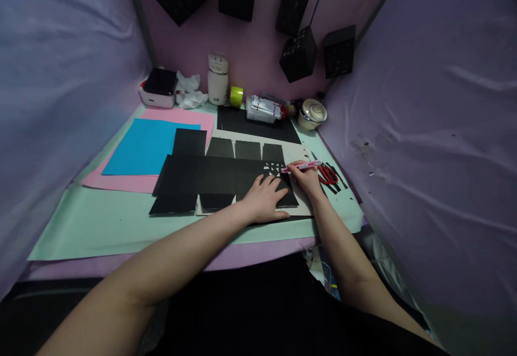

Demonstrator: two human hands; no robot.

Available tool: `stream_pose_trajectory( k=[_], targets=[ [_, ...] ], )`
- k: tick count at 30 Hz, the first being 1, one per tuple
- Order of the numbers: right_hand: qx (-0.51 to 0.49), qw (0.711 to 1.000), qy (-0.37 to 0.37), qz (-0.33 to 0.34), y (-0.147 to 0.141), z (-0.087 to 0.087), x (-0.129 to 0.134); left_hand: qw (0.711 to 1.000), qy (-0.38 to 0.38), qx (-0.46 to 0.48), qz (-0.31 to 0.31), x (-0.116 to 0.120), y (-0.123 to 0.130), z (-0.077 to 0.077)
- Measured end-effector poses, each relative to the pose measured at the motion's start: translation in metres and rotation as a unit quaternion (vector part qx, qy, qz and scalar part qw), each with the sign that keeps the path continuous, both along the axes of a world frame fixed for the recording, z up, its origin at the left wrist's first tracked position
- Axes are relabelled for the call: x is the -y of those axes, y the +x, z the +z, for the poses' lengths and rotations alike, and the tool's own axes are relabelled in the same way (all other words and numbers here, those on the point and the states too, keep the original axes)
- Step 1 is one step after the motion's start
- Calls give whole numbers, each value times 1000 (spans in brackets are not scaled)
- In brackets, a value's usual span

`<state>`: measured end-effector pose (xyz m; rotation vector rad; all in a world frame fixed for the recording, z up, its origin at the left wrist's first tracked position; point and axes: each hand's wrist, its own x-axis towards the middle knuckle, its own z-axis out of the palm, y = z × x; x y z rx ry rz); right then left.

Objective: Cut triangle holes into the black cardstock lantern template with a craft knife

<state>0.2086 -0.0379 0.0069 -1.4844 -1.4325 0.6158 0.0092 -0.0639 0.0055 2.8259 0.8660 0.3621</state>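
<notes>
A black card cut into a box outline with flaps lies flat across a white board. Near its right end, small triangular cut-outs show white through the black. My left hand rests flat on the card just below these openings, fingers spread. Held like a pen in my right hand is a pink craft knife, its tip at the right edge of the cut-outs. Red-handled scissors lie to the right of that hand, among thin black paper scraps.
Blue paper and pink paper lie at the left. Along the back stand a white device, crumpled tissue, a cream bottle, yellow tape and a lidded pot. Black boxes hang above.
</notes>
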Motion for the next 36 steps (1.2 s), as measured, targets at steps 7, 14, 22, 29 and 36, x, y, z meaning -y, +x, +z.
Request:
stream_pose_trajectory(
  k=[7,14,22,29,36],
  targets=[
    [-19,1000,-11,-13,-1,3,1,1000,3,0,0,1,0,0],
    [-16,1000,3,7,0,1,-1,1000,3,-1,-1,0,0,1],
    [-23,1000,5,7,1,-2,-3,1000,-1,4,0,0,0,0],
    [-24,1000,-4,10,1,-2,-3,1000,-5,6,0,0,0,0],
    [-45,999,-13,14,4,-2,-3,1000,-7,4,-2,0,0,1]
  ],
)
